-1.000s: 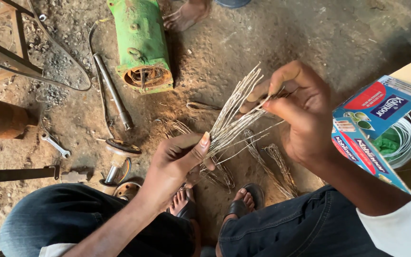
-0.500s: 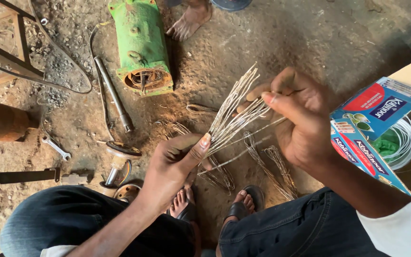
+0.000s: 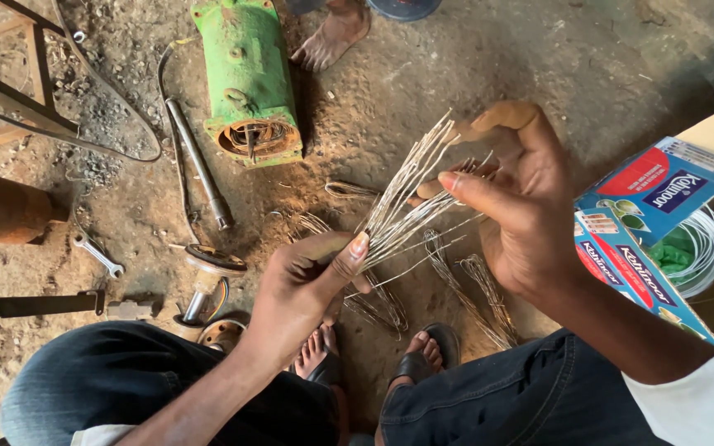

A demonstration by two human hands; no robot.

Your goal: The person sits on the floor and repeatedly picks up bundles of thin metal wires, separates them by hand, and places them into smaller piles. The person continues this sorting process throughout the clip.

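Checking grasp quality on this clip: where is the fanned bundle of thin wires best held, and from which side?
Probably at the gathered lower end of the wire bundle, where the left hand pinches it from below. There the strands converge tightly; toward the right hand they splay apart and would slip loose.

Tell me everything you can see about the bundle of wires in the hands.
The wire bundle is a sheaf of thin, pale, stiff-looking strands, metal by the look. It fans upward and rightward above the dirt floor. The left hand pinches its lower end between thumb and fingers; the right hand picks at the spread upper ends.
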